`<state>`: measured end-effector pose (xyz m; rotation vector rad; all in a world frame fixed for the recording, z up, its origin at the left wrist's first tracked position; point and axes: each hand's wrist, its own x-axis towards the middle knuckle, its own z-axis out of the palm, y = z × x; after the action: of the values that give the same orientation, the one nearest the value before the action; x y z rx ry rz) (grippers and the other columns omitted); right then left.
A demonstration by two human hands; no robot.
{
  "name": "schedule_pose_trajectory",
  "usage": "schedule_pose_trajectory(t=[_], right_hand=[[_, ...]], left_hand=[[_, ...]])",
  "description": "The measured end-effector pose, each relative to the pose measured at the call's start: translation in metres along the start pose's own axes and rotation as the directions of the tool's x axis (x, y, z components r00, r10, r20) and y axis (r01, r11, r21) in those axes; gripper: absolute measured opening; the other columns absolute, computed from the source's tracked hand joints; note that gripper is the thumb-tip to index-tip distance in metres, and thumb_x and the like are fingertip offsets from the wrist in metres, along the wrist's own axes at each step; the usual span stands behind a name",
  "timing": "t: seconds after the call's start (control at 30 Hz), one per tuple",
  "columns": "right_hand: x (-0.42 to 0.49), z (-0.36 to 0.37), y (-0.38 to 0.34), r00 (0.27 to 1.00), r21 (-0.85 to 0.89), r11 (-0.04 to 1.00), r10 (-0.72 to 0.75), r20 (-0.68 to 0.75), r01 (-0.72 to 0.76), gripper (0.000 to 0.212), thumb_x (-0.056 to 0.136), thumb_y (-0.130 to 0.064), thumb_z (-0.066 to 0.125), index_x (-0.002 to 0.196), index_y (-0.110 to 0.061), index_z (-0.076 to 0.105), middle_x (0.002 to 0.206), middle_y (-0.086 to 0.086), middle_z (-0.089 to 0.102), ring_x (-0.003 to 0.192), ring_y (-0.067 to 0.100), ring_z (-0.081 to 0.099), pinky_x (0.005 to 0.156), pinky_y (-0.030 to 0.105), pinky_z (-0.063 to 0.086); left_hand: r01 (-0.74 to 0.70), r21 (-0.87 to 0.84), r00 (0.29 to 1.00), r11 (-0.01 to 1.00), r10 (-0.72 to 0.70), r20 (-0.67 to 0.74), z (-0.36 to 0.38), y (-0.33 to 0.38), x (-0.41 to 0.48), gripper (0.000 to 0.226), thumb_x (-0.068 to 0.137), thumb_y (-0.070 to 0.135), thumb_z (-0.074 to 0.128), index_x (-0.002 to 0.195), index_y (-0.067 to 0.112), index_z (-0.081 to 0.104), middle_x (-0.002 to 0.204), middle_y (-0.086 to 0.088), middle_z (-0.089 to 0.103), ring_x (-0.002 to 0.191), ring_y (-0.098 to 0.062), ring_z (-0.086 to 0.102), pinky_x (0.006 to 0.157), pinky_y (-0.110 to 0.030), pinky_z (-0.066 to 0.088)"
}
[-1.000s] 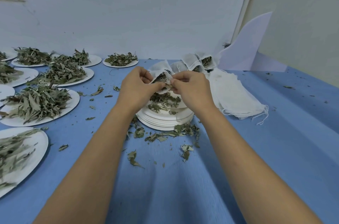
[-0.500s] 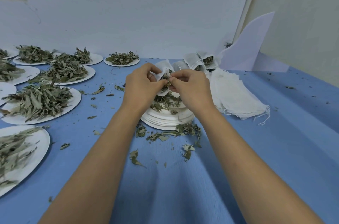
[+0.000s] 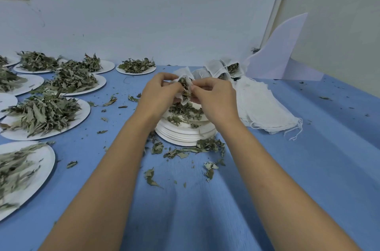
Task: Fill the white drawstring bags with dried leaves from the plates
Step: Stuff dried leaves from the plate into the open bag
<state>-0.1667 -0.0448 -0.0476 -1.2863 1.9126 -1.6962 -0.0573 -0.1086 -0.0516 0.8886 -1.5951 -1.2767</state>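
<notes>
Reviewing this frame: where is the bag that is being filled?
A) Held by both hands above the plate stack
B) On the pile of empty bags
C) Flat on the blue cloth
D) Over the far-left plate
A: the left hand and right hand pinch the white bag over the plate stack.

Plain packing workroom: leaf-heaped plates point(image 3: 83, 109) cover a blue table point(image 3: 308, 168).

Bag point(image 3: 185, 73) largely behind fingers point(image 3: 164, 77); leftmost plates point(image 3: 44, 159) off-frame.
</notes>
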Motion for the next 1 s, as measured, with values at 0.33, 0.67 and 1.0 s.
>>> schedule_pose_trajectory(t=[0.33,0.67,1.0], right_hand=[[-0.001,-0.004,-0.003,0.995,0.161,0.984,0.067,0.079,-0.079,0.010,0.085,-0.004,0.066,0.079,-0.012,0.070,0.082,0.010,0.071,0.076,0.020,0.071,0.074,0.029,0.059],[-0.009,0.001,-0.009,0.973,0.014,0.995,-0.100,0.206,0.099,0.017,0.084,-0.009,0.066,0.076,-0.023,0.066,0.071,0.001,0.068,0.072,0.018,0.068,0.080,0.040,0.057],[-0.002,-0.004,0.001,0.996,0.116,0.992,-0.053,0.066,0.045,0.015,0.090,-0.015,0.058,0.098,-0.019,0.070,0.092,-0.005,0.070,0.081,0.007,0.067,0.077,0.025,0.052]], left_hand=[[-0.078,0.041,0.997,0.996,0.078,0.009,-0.004,-0.004,-0.002,0.034,0.073,0.014,0.081,0.094,0.026,0.058,0.072,0.006,0.064,0.061,0.003,0.063,0.060,-0.013,0.050],[-0.165,0.249,0.945,0.954,0.226,-0.237,-0.009,-0.006,0.000,0.024,0.074,0.003,0.070,0.078,0.021,0.056,0.068,0.004,0.054,0.058,-0.008,0.049,0.057,-0.019,0.044],[-0.191,0.246,0.898,0.950,0.270,-0.347,-0.005,-0.007,0.001,0.022,0.077,0.009,0.072,0.092,0.014,0.057,0.065,0.008,0.046,0.053,-0.004,0.041,0.046,-0.009,0.035]])
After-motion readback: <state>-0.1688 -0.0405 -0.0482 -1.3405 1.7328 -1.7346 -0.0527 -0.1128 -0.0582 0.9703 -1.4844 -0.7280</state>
